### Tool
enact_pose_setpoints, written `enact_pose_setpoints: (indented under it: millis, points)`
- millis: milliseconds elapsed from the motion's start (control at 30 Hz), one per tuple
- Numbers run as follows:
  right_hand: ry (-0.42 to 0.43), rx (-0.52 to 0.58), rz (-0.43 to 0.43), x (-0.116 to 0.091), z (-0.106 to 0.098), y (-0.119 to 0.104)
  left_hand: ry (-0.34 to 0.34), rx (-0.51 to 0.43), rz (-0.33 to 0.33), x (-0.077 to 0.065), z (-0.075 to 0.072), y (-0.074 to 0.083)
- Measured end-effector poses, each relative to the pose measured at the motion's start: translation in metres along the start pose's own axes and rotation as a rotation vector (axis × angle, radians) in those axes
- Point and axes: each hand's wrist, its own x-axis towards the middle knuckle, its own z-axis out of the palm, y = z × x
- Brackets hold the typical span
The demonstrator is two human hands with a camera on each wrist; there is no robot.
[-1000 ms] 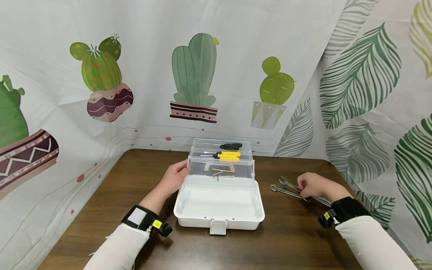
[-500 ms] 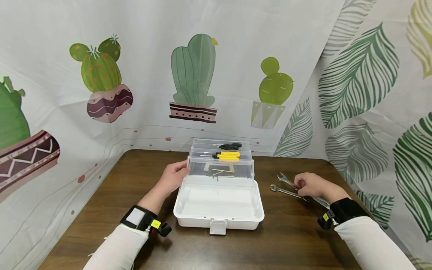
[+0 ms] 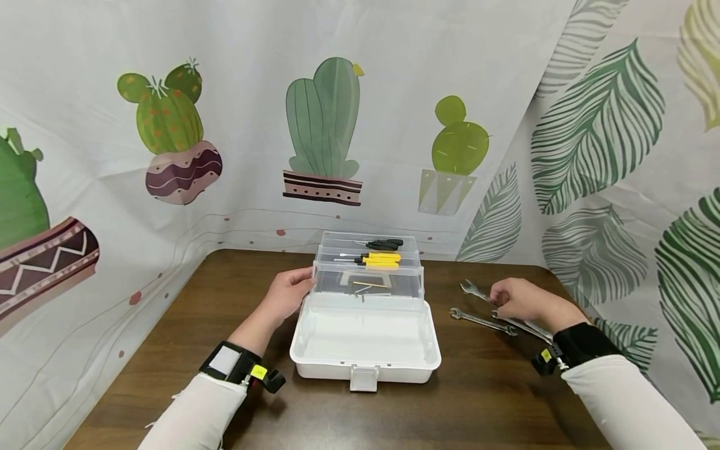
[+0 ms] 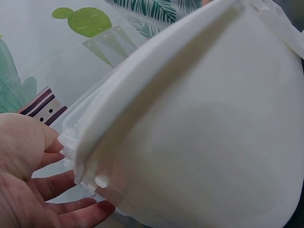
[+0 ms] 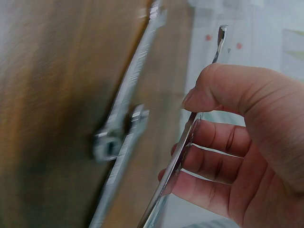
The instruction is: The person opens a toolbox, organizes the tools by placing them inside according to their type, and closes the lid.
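Observation:
At the left side of a white toolbox [image 3: 365, 372], my left hand [image 3: 287, 294] holds the edge by the raised clear trays [image 3: 326, 281]. The left wrist view shows the fingers [image 4: 54, 185] around that corner. On the right, my right hand [image 3: 520, 300] pinches a silver wrench [image 3: 471, 288] between thumb and fingers. In the right wrist view the held wrench [image 5: 178, 154] stands apart from the others. Two more wrenches lie on the table below: one in front [image 3: 480, 322], another [image 3: 531, 328] partly hidden by the hand.
Yellow-handled screwdrivers [image 3: 382, 258] and black-handled tools [image 3: 385, 244] lie in the upper trays, with small metal pieces [image 3: 368, 287] in the lowest. The box's white lower compartment faces me on the brown table [image 3: 236, 300]. A printed cloth [image 3: 247, 125] hangs behind.
My right hand has raised the held wrench slightly, its head moving left and up, away from the wrenches on the table. My left hand stays at the toolbox.

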Motion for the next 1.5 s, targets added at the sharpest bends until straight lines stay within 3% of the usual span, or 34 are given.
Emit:
enact_pose_setpoints:
  millis: [167,367,633,867,1033,1500]
  points:
    - [-0.028,-0.048,0.019,0.012,-0.026,-0.029,0.025,0.026,0.029,0.004,0.002,-0.003]
    - [-0.025,-0.104,-0.045,0.029,-0.054,-0.074,0.035,0.044,0.024,0.003,0.003,-0.002]
    - [-0.056,-0.136,-0.133,0.052,-0.067,-0.135,0.033,0.06,0.017,0.003,0.003,-0.003]
    - [-0.151,-0.16,-0.255,0.074,-0.058,-0.183,0.02,0.06,0.037,0.003,0.003,-0.005]
    - [-0.23,-0.15,-0.291,0.088,-0.044,-0.21,0.024,0.068,0.043,0.003,0.002,-0.007]
    - [-0.347,-0.191,-0.396,0.115,0.014,-0.257,0.027,0.077,0.067,0.001,0.002,-0.005]
